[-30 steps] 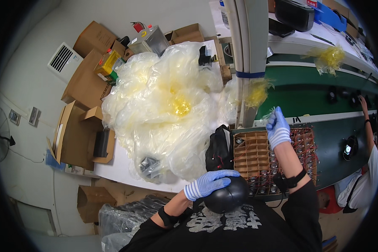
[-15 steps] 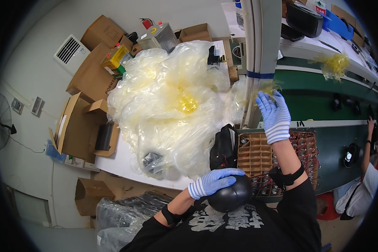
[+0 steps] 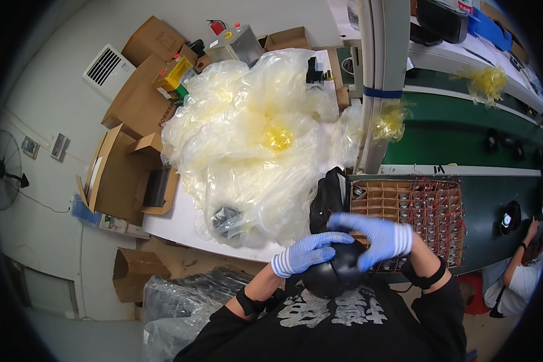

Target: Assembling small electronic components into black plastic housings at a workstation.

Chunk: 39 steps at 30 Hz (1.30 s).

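Note:
A smooth black ball-shaped shell (image 3: 323, 280) with a seam down it rests against the front of my shirt. My left hand (image 3: 311, 253), in a blue glove with a striped cuff, curves over its upper left side and holds it. My right hand (image 3: 377, 236), gloved the same, is over the shell's upper right with thumb and fingers apart. Motion blurs it slightly, and whether it touches the shell I cannot tell. A tuft of yellow clear film pieces (image 3: 389, 122) hangs on the post (image 3: 380, 66) beyond my right hand.
Clear plastic bags (image 3: 247, 151) heap over the white table (image 3: 187, 224). A divided cardboard box (image 3: 374, 208) with small wired parts stands at the right, beside a black bag (image 3: 327, 196). Farther right, a person's arm (image 3: 516, 265) reaches to a dark bench (image 3: 485, 205). Wrapped plastic (image 3: 181, 308) lies lower left.
My right hand has come down from the yellow film on the post to the black shell. My left hand stays on the shell. The view has shifted slightly.

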Each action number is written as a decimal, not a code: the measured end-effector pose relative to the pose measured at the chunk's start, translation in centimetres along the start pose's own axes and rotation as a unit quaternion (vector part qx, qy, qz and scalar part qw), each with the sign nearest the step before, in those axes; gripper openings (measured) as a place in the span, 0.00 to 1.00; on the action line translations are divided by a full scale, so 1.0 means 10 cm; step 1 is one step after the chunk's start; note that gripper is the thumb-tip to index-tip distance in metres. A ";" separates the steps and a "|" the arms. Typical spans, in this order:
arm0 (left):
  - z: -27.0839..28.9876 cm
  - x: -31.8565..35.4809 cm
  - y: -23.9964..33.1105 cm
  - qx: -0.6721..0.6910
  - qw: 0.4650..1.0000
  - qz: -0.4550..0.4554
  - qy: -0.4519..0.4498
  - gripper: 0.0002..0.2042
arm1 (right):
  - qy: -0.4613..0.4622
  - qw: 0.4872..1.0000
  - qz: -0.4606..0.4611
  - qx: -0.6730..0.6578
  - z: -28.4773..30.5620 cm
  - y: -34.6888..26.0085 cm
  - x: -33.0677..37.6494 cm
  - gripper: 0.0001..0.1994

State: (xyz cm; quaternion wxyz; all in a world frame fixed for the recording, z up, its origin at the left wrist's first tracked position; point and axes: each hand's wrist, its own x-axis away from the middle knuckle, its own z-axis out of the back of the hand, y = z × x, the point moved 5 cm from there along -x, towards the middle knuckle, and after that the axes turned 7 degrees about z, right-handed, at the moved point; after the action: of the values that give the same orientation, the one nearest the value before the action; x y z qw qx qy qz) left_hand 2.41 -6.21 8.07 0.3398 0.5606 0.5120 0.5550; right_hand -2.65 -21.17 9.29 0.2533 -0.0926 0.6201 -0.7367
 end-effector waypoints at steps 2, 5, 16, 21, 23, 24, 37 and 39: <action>0.03 0.02 -0.07 0.037 0.999 0.005 0.007 0.21 | -0.025 0.999 -0.009 -0.047 -0.24 0.04 0.02 0.57; 0.14 0.08 -0.10 0.058 0.996 -0.004 0.064 0.22 | -0.004 0.999 -0.002 0.035 -0.29 -0.03 0.10 0.62; 0.29 0.22 0.40 0.311 0.889 -0.257 0.215 0.18 | 0.384 0.834 0.112 -0.381 0.02 0.14 0.51 0.49; 0.23 0.05 0.61 0.259 0.907 -0.307 0.127 0.20 | 0.430 0.738 0.146 -0.500 0.07 0.22 0.50 0.44; 0.26 -0.03 0.56 0.256 0.912 -0.291 0.132 0.20 | 0.440 0.723 0.154 -0.510 0.12 0.24 0.53 0.44; 0.26 -0.08 0.53 0.252 0.917 -0.276 0.140 0.21 | 0.450 0.709 0.148 -0.522 0.13 0.26 0.55 0.40; 0.39 -0.38 -0.11 0.226 0.953 -0.101 0.177 0.23 | 0.701 0.489 0.294 -0.428 1.31 0.76 1.98 0.28; 0.48 -0.39 0.02 0.316 0.923 -0.149 0.162 0.22 | 0.719 0.508 0.169 -0.443 1.27 1.01 2.24 0.29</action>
State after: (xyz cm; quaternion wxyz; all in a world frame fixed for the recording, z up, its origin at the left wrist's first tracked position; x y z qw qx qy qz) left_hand 7.67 -9.10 6.41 0.1363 0.4584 0.7866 0.3905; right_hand -13.48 -44.15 -1.72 -0.2333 0.4754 0.8393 -0.1232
